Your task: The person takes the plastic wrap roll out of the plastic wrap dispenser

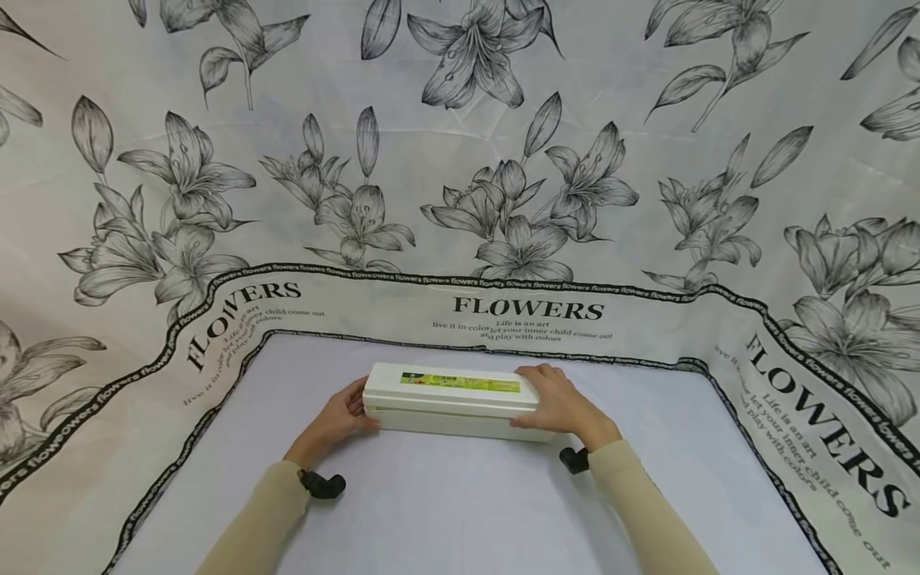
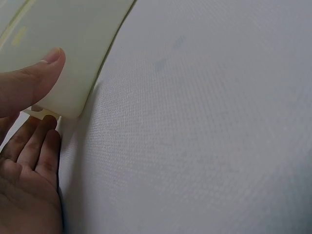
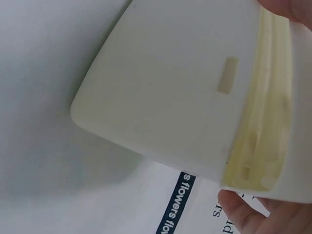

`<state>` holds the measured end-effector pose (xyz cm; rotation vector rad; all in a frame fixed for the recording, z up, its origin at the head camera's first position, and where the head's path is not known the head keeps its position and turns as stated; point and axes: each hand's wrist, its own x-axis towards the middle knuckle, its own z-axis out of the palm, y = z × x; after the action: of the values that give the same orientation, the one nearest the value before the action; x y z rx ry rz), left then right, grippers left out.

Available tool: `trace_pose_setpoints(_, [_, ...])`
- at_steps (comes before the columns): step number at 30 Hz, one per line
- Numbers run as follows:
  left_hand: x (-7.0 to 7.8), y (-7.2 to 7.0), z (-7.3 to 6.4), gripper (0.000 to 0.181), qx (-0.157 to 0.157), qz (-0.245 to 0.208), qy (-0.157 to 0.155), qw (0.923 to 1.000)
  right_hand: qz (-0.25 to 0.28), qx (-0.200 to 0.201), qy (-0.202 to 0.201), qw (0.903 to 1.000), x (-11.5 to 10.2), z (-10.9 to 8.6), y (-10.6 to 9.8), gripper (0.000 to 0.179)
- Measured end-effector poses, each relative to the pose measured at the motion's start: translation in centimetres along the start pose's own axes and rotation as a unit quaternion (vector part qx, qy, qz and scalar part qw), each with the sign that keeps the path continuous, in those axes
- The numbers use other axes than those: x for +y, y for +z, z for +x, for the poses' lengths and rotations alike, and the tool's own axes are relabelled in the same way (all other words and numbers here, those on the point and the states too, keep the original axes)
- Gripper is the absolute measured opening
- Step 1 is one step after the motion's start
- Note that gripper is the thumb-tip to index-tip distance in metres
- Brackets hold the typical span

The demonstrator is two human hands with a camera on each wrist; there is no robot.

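A long white plastic box (image 1: 446,422) stands lengthwise on the white tabletop, and its lid (image 1: 388,394) bears a green and yellow label (image 1: 460,382). The left hand (image 1: 338,419) holds the left end. In the left wrist view its thumb (image 2: 36,83) lies on the front wall, with the other fingers (image 2: 36,146) around the end. My right hand (image 1: 564,407) grips the right end of the lid, thumb in front and fingers behind. A yellowish strip (image 3: 261,112) runs between box and lid in the right wrist view. The inside is hidden.
White table covering (image 1: 446,511) spreads around the box. Behind and at both sides stands a cloth (image 1: 374,303) printed with flowers and lettering. Dark wrist devices (image 1: 323,485) sit by both sleeves.
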<state>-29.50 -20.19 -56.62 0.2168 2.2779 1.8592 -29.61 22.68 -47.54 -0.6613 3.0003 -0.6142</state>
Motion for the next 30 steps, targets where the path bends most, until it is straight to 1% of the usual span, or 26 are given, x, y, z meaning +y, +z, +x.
trace_pose_setpoints(6, [-0.2, 0.0, 0.0, 0.108, 0.001, 0.002, -0.002, 1.0000, 0.024, -0.014, 0.016, 0.9995, 0.1, 0.3, 0.0, 0.093])
trace_pose_setpoints(12, [-0.1, 0.0, -0.1, 0.108, 0.001, -0.011, -0.012, 0.9999, 0.024, -0.009, 0.014, 0.9996, 0.3, 0.6, -0.1, 0.095])
trace_pose_setpoints(19, [-0.2, -0.1, 0.0, 0.108, 0.001, -0.007, -0.009, 0.9999, 0.014, 0.016, 0.008, 0.9997, 0.1, 0.9, -0.4, 0.097])
trace_pose_setpoints(22, [-0.2, -0.1, 0.0, 0.107, 0.001, -0.007, -0.013, 0.9999, 0.013, 0.025, 0.006, 0.9996, 0.0, 0.8, -0.7, 0.099])
trace_pose_setpoints(25, [-0.3, -0.1, 0.1, 0.104, 0.000, -0.007, -0.011, 0.9999, 0.010, 0.040, 0.002, 0.9991, -0.1, 0.4, -1.0, 0.103])
trace_pose_setpoints(28, [-0.3, -0.2, 0.1, 0.104, 0.000, -0.007, -0.008, 0.9999, 0.010, 0.059, 0.001, 0.9982, 0.1, -0.3, -1.3, 0.102])
trace_pose_setpoints(30, [-0.3, -0.2, -0.1, 0.104, -0.002, 0.001, -0.005, 1.0000, 0.009, 0.069, 0.008, 0.9976, 0.4, -1.0, -1.5, 0.101])
